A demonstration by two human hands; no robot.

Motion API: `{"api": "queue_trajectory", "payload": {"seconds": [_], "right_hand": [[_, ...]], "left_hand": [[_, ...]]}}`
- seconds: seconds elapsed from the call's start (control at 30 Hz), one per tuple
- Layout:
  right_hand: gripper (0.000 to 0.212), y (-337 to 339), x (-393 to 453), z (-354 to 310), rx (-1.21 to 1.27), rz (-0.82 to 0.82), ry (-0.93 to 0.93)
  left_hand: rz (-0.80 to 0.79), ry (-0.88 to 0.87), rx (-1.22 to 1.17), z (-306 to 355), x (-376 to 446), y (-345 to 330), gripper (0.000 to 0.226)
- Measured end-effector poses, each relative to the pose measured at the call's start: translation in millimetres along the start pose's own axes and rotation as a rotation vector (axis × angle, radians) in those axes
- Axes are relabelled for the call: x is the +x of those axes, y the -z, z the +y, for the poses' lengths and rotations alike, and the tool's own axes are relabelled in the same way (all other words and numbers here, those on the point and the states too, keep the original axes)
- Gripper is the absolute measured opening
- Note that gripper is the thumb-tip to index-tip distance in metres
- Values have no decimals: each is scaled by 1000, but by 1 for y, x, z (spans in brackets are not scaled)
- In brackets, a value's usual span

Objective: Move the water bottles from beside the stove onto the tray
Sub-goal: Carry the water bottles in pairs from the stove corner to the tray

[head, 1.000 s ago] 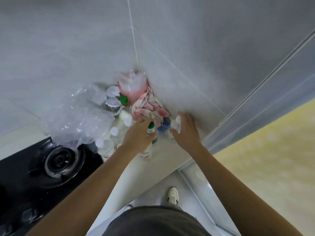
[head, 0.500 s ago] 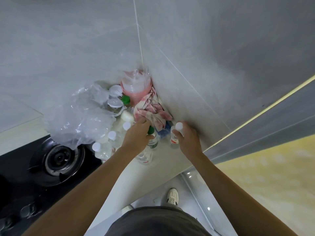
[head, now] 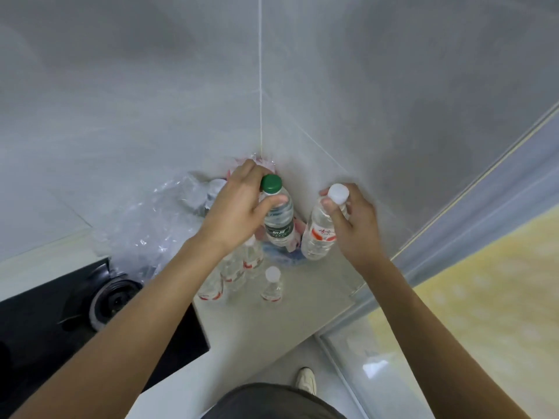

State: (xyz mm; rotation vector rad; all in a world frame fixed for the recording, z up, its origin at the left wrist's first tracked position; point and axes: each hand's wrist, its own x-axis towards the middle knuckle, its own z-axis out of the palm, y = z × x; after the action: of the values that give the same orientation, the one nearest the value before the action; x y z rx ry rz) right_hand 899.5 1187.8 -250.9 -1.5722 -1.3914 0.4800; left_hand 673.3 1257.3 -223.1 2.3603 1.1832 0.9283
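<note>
My left hand (head: 236, 210) grips a green-capped water bottle (head: 277, 216) with a dark green label, held up above the counter corner. My right hand (head: 354, 219) grips a white-capped bottle (head: 320, 229) with a red and white label, also lifted. Below them several clear bottles with white caps stand on the white counter; one small bottle (head: 272, 284) is nearest me, and others (head: 239, 267) are partly hidden under my left wrist. No tray is in view.
A black gas stove (head: 99, 300) with its burner lies to the left. Crumpled clear plastic (head: 151, 234) sits between the stove and the bottles. A pink cloth (head: 299, 234) and blue item lie in the corner. Grey tiled walls close the corner; the counter edge (head: 351, 309) drops off at right.
Both hands have lifted their bottles up off the counter, and the view has tilted so the corner sits lower. The pink container and cloth are now mostly hidden behind my hands.
</note>
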Motion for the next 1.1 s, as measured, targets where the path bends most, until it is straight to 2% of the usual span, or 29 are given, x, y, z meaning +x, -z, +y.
{"api": "queue_trajectory", "payload": {"seconds": [0.1,0.2,0.33,0.47,0.63,0.77,0.93,1.1], "right_hand": [[40,1,0,-46,56,33,80],[33,-4,-7,-80,124,36,114],[25,-23,-23,-112,179,-74,131],[15,-50,-42,-133,239,-293,197],[17,-74,-83,-154,344,-601,304],[19,-88,-132,-170,390,-833,389],[16,-102,-216,-198,425,-1047,463],[22,-106,-315,-239,463,-1246,585]], "left_hand": [[70,-5,-128,5,-16,30,32],[143,35,-204,5,-44,51,25],[269,136,-268,13,-85,80,15],[320,221,-222,30,-136,110,19],[438,466,-185,60,-222,123,4],[577,651,-130,104,-302,124,17],[783,812,-59,173,-399,131,6],[983,936,45,239,-497,144,13]]}}
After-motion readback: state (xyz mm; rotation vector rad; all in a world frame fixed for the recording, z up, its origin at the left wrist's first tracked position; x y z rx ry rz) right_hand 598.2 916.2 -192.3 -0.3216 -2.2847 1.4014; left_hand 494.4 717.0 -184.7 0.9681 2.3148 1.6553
